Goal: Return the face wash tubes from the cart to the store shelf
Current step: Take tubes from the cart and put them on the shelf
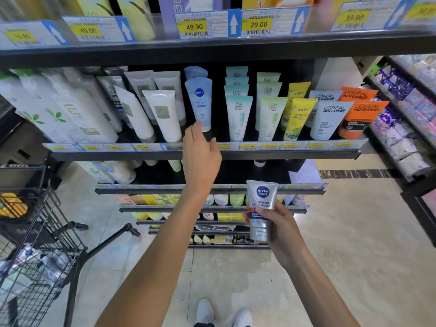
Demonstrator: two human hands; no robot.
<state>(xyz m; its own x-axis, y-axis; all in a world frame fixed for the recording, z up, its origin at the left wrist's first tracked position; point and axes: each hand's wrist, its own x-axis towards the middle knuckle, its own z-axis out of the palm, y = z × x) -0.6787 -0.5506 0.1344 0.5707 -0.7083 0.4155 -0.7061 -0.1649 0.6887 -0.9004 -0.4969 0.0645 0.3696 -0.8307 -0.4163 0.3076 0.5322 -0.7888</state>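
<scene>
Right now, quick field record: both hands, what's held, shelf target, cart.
left hand: open, fingers reaching up, fingertips at the base of the blue Nivea tube
right hand: grips the silver Nivea Men tube, held low in front of the lower shelves
shelf: tubes stand in rows behind a price strip
cart: black wire, at far left, contents unclear

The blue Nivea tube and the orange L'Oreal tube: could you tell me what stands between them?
Head view: teal tubes, green tubes, yellow tubes, pale L'Oreal tubes.
</scene>
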